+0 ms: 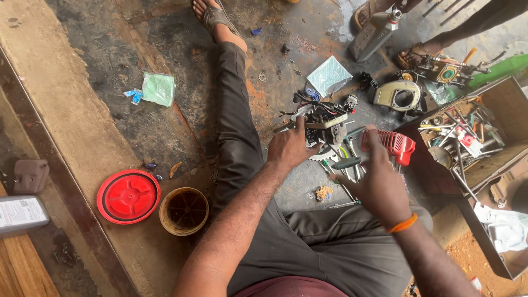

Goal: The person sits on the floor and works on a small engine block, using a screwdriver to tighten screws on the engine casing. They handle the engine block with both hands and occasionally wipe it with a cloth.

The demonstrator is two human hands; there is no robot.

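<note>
Gripping a small engine block (324,127) on the oily floor, the left hand (290,147) is clamped on its side; the right hand (379,184) closes around a screwdriver (347,163). Nearby, an open wooden box (498,159) holds jumbled tools, beside a dirty empty tub (184,210).

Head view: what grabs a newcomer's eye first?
The two hands at centre: the left hand grips a small engine on the floor, and the right hand holds a dark-handled tool beside a red ribbed cover. Next, the bright red lid and a dirty tub lower left. At right, a wooden box crammed with tools.
</note>
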